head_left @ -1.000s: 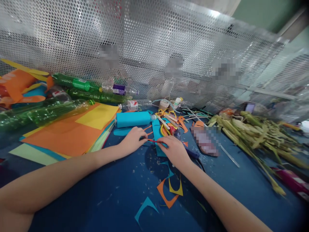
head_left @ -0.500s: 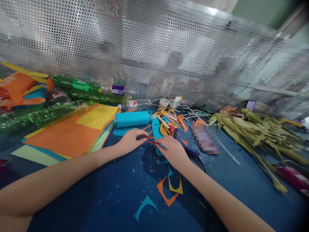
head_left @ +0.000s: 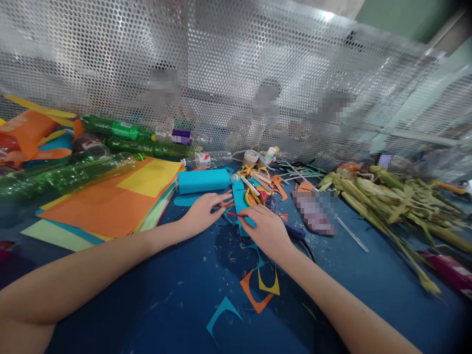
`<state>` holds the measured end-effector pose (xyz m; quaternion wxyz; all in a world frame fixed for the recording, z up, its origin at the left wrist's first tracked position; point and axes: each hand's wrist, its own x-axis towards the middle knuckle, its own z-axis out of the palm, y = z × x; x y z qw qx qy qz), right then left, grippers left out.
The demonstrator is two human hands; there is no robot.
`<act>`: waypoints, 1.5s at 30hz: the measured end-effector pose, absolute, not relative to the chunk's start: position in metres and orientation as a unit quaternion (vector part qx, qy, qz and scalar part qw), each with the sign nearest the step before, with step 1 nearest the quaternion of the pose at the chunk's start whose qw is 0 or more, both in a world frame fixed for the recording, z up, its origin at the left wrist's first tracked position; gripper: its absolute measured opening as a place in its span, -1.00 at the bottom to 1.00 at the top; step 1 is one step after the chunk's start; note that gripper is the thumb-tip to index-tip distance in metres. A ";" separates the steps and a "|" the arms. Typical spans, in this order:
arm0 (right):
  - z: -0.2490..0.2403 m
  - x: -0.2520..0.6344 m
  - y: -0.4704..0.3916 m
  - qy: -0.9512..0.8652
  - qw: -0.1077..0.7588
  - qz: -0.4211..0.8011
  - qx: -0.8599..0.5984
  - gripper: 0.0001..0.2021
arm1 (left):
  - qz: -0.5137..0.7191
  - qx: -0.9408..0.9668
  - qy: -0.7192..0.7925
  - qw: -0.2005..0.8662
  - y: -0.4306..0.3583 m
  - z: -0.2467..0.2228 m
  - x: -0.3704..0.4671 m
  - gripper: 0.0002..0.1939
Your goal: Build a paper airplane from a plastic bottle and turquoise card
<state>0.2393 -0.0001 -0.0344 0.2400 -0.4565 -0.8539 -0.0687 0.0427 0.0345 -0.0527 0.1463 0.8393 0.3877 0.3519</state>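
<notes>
A thin red stick (head_left: pixel 233 214) sticks out from the pinched fingertips of my right hand (head_left: pixel 266 230) toward the left. My left hand (head_left: pixel 202 212) is closed at the thumb and fingers, close to the stick's free end. Thin orange strips (head_left: pixel 228 203) show at its fingertips; whether they are gripped cannot be made out. Just beyond the hands lies a bottle wrapped in blue paper (head_left: pixel 204 181), on its side with the neck to the right. A flat blue paper piece (head_left: pixel 240 195) lies between the hands and the scrap pile.
Coloured paper sheets (head_left: pixel 99 206) and green plastic bottles (head_left: pixel 92 172) lie at left. Paper offcuts (head_left: pixel 258 295) are scattered in front on the blue table (head_left: pixel 165 305). Corn husks (head_left: pixel 383 196) spread at right. A perforated metal screen (head_left: pixel 221 59) stands behind.
My left hand has shifted slightly, its fingers now a little farther up and more extended. The right hand and red stick have moved slightly right. The wrapped bottle has stayed put.
</notes>
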 end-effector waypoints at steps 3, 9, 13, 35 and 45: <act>-0.035 0.239 0.000 -0.860 0.233 -0.065 -0.450 -0.93 | 0.393 0.819 0.388 0.156 0.033 -0.051 0.043 -0.71; -0.036 0.242 0.002 -0.862 0.238 -0.069 -0.441 -0.91 | 0.378 0.825 0.371 0.197 0.030 -0.050 0.044 -0.81; -0.036 0.243 0.003 -0.859 0.253 -0.070 -0.438 -0.92 | 0.360 0.827 0.377 0.210 0.030 -0.052 0.045 -0.80; -0.037 0.240 0.006 -0.772 0.375 0.199 -0.472 -0.87 | 0.360 0.803 0.362 0.306 0.029 -0.049 0.045 -0.78; -0.036 0.243 0.007 -0.759 0.381 0.220 -0.480 -0.89 | 0.394 0.707 0.357 0.466 0.028 -0.041 0.043 -0.75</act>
